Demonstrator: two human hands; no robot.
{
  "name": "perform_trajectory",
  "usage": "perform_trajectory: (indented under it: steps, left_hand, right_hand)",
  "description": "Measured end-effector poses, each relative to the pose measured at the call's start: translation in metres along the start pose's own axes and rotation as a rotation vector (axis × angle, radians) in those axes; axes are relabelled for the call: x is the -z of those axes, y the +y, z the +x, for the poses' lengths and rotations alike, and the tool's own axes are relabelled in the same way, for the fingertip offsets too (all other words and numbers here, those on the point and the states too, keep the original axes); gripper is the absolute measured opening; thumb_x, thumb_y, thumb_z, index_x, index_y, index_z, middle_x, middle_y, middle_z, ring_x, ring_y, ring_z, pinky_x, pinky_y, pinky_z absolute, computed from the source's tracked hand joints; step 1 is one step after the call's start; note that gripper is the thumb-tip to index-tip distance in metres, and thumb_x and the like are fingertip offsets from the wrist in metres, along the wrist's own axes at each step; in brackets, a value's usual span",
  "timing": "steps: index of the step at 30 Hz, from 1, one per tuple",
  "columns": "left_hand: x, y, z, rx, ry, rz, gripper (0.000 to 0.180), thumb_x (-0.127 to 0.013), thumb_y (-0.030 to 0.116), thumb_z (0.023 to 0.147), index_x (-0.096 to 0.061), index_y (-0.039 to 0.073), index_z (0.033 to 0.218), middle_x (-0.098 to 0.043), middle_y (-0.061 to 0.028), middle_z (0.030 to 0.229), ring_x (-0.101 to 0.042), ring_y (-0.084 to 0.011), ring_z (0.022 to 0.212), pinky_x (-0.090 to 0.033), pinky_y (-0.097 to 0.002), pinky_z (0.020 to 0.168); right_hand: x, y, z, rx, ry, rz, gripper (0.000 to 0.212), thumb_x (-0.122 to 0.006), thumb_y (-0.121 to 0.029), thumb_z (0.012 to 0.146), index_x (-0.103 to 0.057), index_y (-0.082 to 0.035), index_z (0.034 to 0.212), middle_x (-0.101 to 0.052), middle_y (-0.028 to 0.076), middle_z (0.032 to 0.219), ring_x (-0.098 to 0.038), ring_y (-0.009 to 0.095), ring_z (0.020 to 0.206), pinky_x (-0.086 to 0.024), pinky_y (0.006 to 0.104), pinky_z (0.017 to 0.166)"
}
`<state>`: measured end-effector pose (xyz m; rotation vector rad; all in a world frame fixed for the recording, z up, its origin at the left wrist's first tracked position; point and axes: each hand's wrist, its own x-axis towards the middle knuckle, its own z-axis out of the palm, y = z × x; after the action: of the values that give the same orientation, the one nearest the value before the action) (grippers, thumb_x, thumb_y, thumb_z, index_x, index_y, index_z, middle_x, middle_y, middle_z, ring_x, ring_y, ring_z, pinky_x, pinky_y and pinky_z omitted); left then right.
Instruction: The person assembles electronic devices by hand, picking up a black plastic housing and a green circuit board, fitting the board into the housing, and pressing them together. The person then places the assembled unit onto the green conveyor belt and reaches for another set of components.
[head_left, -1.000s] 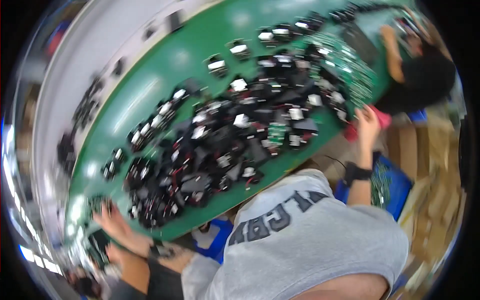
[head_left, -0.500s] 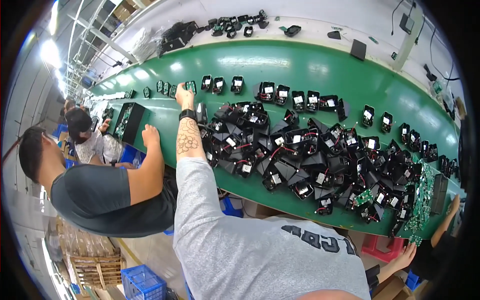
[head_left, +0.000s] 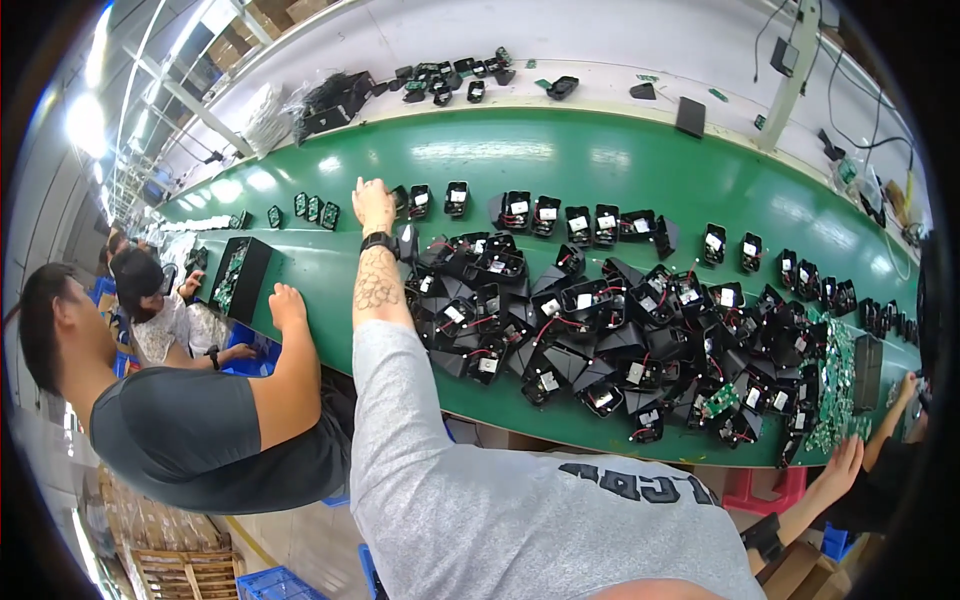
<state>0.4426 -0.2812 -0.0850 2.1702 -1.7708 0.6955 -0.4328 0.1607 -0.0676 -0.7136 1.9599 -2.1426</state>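
My left hand (head_left: 374, 205) reaches to the far part of the green bench, its fingers curled downward beside a black plastic housing (head_left: 401, 198). Whatever the fingers close on is hidden under the hand. To its left, several green circuit boards (head_left: 314, 209) stand in a short row. My right hand (head_left: 838, 472) is low at the bench's right end, by a heap of green circuit boards (head_left: 836, 385). A blurred green circuit board (head_left: 858, 428) shows at its fingertips. Between my hands lies a large pile of black housings (head_left: 600, 345) with red wires and white labels.
More housings (head_left: 592, 225) line up behind the pile. A black box of circuit boards (head_left: 245, 280) stands left, near a co-worker in a dark shirt (head_left: 200, 420). Another person's arm (head_left: 890, 425) is at the right. Loose parts (head_left: 450, 80) lie on the back shelf.
My left hand has shifted right, toward the row of housings; the circuit board it held no longer shows. My right hand has risen toward the board heap. The view has tilted somewhat.
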Motion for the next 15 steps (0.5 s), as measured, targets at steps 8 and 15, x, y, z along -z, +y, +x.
perform_trajectory:
  steps: [8, 15]
  left_hand:
    - [0.152, 0.123, -0.016, 0.260, -0.603, -2.150, 0.034, -0.053, -0.004, 0.085, -0.044, -0.003, 0.117, -0.056, -0.0148, 0.106, -0.060, -0.0259, 0.094, -0.052, -0.0448, 0.088]
    - [0.310, 0.293, -0.172, 0.061, -0.770, -1.911, 0.041, -0.047, -0.001, 0.089, -0.042, 0.010, 0.129, -0.056, -0.0135, 0.108, -0.065, -0.0198, 0.090, -0.057, -0.0253, 0.058]
  right_hand:
    - [-0.158, -0.079, -0.061, -0.056, -0.495, 0.312, 0.027, -0.055, -0.007, 0.091, -0.054, 0.002, 0.117, -0.059, 0.007, 0.103, -0.058, 0.014, 0.089, -0.049, 0.0306, 0.078]
    - [-0.266, -0.144, -0.151, -0.283, -1.132, 0.428, 0.009, -0.065, -0.001, 0.077, -0.062, 0.002, 0.085, -0.063, 0.006, 0.080, -0.059, 0.013, 0.062, -0.048, 0.0251, 0.054]
